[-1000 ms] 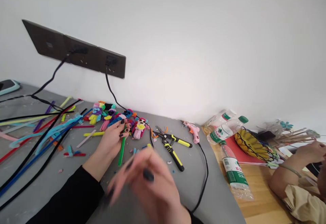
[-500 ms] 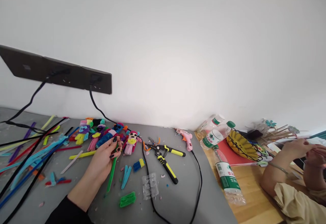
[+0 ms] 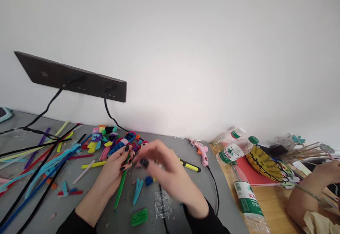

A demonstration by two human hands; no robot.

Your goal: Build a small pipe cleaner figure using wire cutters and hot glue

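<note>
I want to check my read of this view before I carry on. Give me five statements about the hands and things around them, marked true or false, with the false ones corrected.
1. The left hand holds a green strip. True.
2. The right hand is gripping the pink glue gun. False: the pink glue gun lies on the gray tabletop, apart from the right hand.
3. In the view, the green bundle lies left of the clear plastic piece. True.
4. The yellow basket is on the left side of the view. False: the yellow basket is on the right.
5. The dark wall panel has two black cords running from it. True.
</note>
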